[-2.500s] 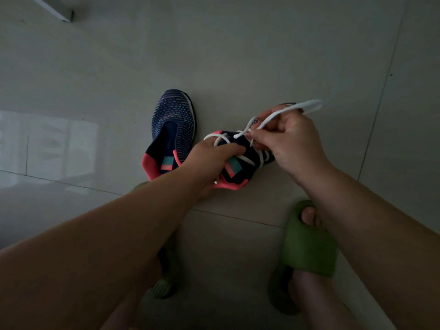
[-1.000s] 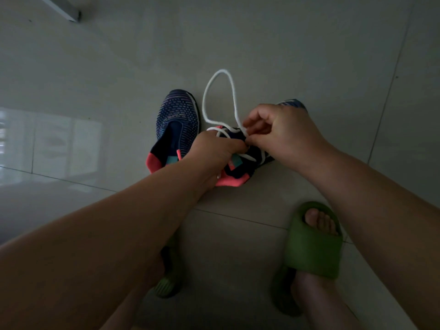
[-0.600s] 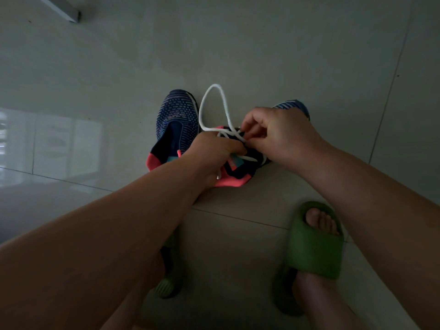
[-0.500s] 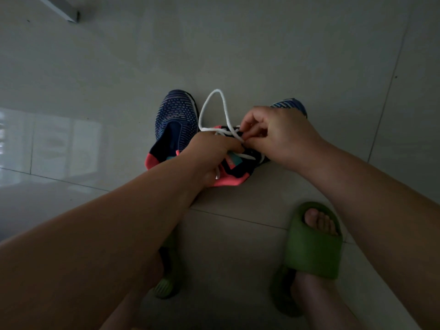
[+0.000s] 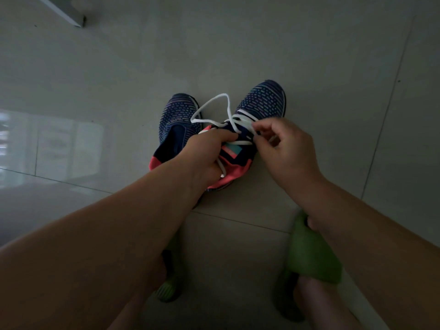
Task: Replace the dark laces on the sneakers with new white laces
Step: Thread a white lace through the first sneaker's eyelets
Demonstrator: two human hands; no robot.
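Two dark blue sneakers with pink heels sit side by side on the tiled floor (image 5: 238,44). The left sneaker (image 5: 177,120) has no lace visible. The right sneaker (image 5: 259,103) carries a white lace (image 5: 212,101) crossed over its tongue, with a loose loop rising between the two toes. The left hand (image 5: 202,153) has its grip curled round the lace at the collar. The right hand (image 5: 285,148) seems to pinch a strand between thumb and fingertips, though the dim light blurs it. A green slipper (image 5: 312,256) shows below the right forearm
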